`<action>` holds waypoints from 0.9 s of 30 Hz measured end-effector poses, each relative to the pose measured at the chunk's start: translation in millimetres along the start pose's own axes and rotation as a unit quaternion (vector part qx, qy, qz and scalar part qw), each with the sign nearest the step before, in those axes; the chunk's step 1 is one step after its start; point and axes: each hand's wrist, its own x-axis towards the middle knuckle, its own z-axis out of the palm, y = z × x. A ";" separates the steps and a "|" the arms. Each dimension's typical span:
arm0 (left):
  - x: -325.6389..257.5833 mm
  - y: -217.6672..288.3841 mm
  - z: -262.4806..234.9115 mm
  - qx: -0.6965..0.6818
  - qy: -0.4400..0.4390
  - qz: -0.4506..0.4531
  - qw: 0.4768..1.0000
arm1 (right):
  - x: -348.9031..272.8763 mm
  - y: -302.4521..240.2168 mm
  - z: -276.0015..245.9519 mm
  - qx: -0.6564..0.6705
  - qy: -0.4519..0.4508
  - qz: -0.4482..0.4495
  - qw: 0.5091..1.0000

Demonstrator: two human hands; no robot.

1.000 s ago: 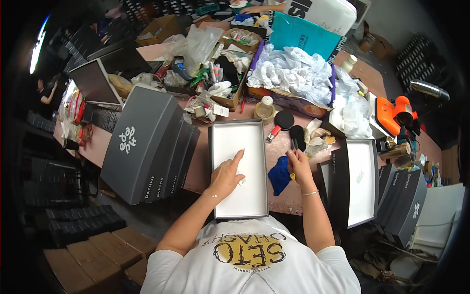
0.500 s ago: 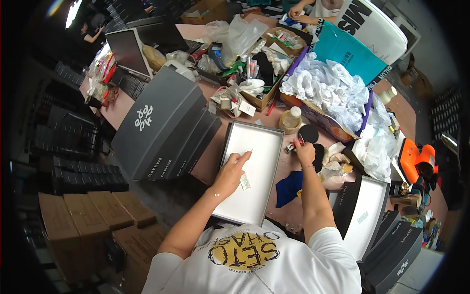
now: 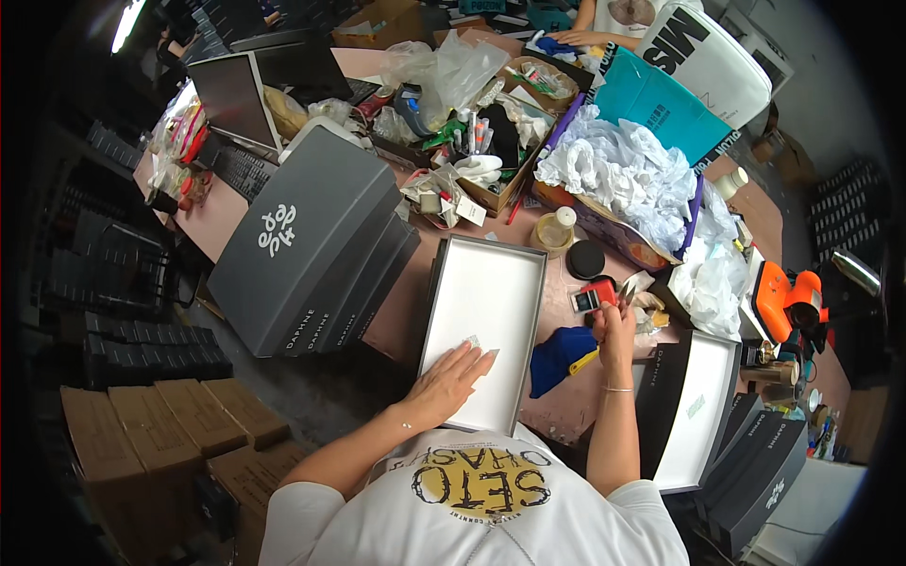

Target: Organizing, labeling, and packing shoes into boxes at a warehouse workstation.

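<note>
My left hand (image 3: pixel 451 382) lies flat with its fingers stretched out inside a shallow dark-edged box part with a white interior (image 3: pixel 495 292). Small pale scraps (image 3: pixel 475 341) show at its fingertips; the rest of what lies beneath is hidden. To the right, my right hand (image 3: pixel 617 338) is closed around a small pointed metal tool (image 3: pixel 627 294), whose exact kind I cannot make out. Just left of the tool, a red and black object (image 3: pixel 593 295) rests on the table, near a round black lid (image 3: pixel 585 259) and a dark blue cloth (image 3: pixel 559 361).
Dark grey shoeboxes (image 3: pixel 311 226) stand stacked at left. A second white-lined box (image 3: pixel 703 406) is at right. Behind are a jar with a white cap (image 3: pixel 554 231), a bin of crumpled white paper (image 3: pixel 628 165) and a cluttered tray (image 3: pixel 491 160). Another person's hand (image 3: pixel 580 38) appears at the far side.
My left hand has gone from raised, with a finger pointing, to flat on the box bottom. My right hand has moved right and nearer, now with the metal tool; the red object is more exposed.
</note>
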 end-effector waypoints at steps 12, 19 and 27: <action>-0.9 -7.5 1.6 -0.012 -0.031 0.046 0.998 | -4.0 -21.2 139.6 -0.664 -0.143 -0.288 0.676; -4.7 -3.6 4.2 -0.018 -0.001 0.046 0.999 | -4.7 -24.6 143.0 -0.667 -0.150 -0.270 0.678; -8.2 -3.9 -9.6 -0.103 0.106 0.036 0.988 | -3.1 -10.8 23.6 -0.154 0.009 -0.019 0.988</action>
